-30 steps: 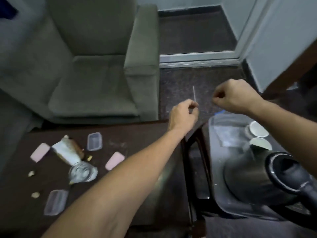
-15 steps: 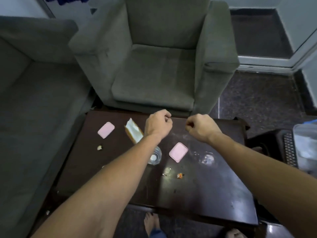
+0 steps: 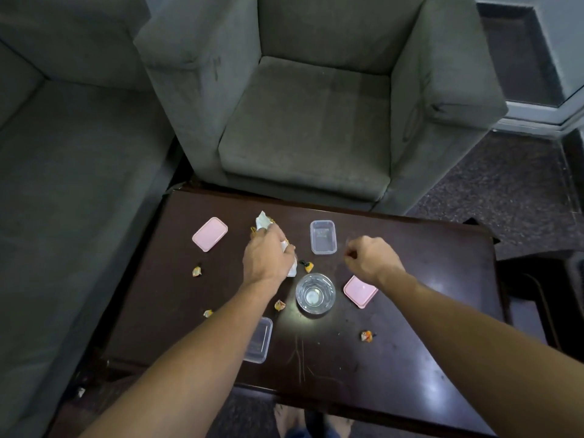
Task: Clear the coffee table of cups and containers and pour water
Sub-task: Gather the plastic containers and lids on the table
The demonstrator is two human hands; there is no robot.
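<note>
Coffee table (image 3: 410,358): dark brown wood, glossy, scratched and smudged; rectangular.
Glass cup (image 3: 315,294): clear, round, upright, near the table's centre, between the two forearms.
Clear containers: two rectangular plastic tubs with rounded corners; one (image 3: 323,237) on the far side between the hands, one (image 3: 259,340) on the near side, partly hidden by the left forearm.
Pink lids: two flat rounded rectangles, matte; one (image 3: 209,233) far left, one (image 3: 360,291) right of the cup, partly under the right wrist.
Crumpled wrapper (image 3: 264,221): white, creased, paper-like.
Small scraps (image 3: 197,271): orange-and-white crumpled bits scattered over the top.
Left hand (image 3: 268,256): fingers curled over the wrapper, clamped on it.
Right hand (image 3: 371,256): loosely fisted above the table; cannot tell whether it holds anything.
Armchair (image 3: 309,121): grey-green upholstery, beyond the table.
</note>
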